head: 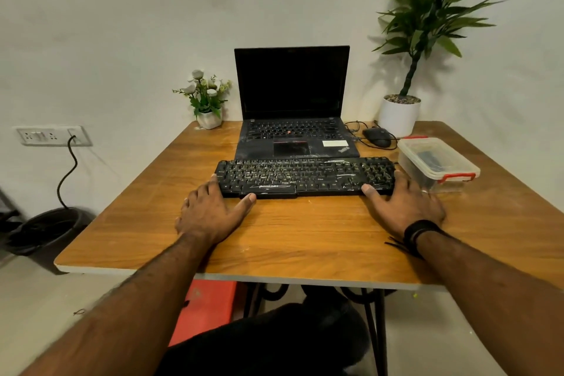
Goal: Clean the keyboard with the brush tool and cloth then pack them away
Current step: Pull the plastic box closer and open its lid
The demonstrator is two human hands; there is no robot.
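A black, dusty keyboard [305, 175] lies across the middle of the wooden table [290, 238]. My left hand [210, 210] rests flat on the table at the keyboard's left end, thumb along its front edge and fingers touching its side. My right hand [403, 201] lies at the right end, thumb on the front corner and fingers beside it. Both hands have straight fingers. A clear plastic box with red clips [438, 163] stands to the right of the keyboard with its lid on; something dark shows inside. No brush or cloth is visible outside it.
An open black laptop [293, 119] stands behind the keyboard. A black mouse [377, 136] with its cable, a white-potted plant [399, 113] and a small flower pot [209, 117] sit along the back edge. A black bin [45, 229] stands on the floor at left.
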